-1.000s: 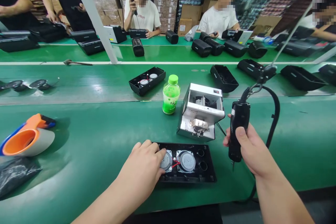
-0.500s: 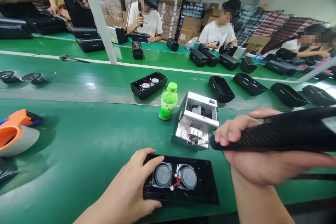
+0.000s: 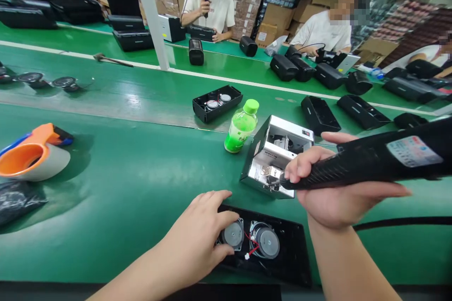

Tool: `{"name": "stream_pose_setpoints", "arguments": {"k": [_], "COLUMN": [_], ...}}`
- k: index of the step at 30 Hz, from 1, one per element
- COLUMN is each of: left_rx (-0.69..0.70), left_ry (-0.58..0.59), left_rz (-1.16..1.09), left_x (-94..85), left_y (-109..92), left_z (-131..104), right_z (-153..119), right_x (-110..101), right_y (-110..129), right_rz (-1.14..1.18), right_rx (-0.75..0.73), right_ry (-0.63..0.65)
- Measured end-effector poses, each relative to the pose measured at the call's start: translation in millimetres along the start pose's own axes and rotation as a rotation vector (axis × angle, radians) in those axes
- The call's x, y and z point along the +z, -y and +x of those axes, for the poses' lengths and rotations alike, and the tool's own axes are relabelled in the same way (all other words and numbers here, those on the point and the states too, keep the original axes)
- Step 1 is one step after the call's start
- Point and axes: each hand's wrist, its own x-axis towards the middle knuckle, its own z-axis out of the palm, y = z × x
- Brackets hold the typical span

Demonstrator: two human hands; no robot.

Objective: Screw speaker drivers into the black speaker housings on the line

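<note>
A black speaker panel [image 3: 293,249] lies on the green bench with two round speaker drivers in it and red wires with a white plug between them. My left hand [image 3: 201,235] reaches over the panel's left end, thumb and fingers curled around the left speaker driver [image 3: 233,235]. The right speaker driver [image 3: 267,241] is uncovered. My right hand [image 3: 328,202] is wrapped around a black electric screwdriver [image 3: 356,157] with a label on its body. Its bit points left into the front of a silver screw feeder machine [image 3: 287,127]; the very tip is hard to make out.
A green-capped bottle [image 3: 242,127] stands beside the feeder. An orange tape dispenser [image 3: 38,155] and a black plastic bag [image 3: 19,202] lie left. Behind are an open speaker housing [image 3: 217,103], more housings and loose drivers. A black cable [image 3: 406,221] runs right. Co-workers sit opposite.
My left hand has shifted from the panel's left edge onto the left speaker driver. The screwdriver bit has moved into the feeder's front. The camera view has turned slightly left.
</note>
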Motion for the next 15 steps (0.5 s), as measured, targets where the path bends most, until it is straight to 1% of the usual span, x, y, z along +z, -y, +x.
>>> {"name": "stream_pose_setpoints", "arguments": {"k": [4, 6, 8, 10, 12, 15], "left_rx": [0.021, 0.03, 0.035, 0.03, 0.019, 0.013], "left_ry": [0.044, 0.062, 0.075, 0.086, 0.096, 0.104], "left_rz": [0.061, 0.08, 0.089, 0.084, 0.076, 0.063], "left_x": [-4.9, -7.2, -8.5, -8.8, -8.4, -7.0], "left_y": [-4, -5, -6, -6, -7, -6], "left_z": [9, 12, 14, 15, 17, 17], "right_z": [-6, -13, -22, -30, -36, -42], "right_x": [-3, -7, -14, -22, -28, -26], "right_y": [5, 12, 22, 30, 36, 34], "right_rz": [0.086, 0.132, 0.128, 0.075, 0.029, 0.076], "right_rx": [0.093, 0.116, 0.127, 0.141, 0.137, 0.167], "right_ry": [0.018, -0.002, -0.055, -0.058, 0.013, 0.204]}}
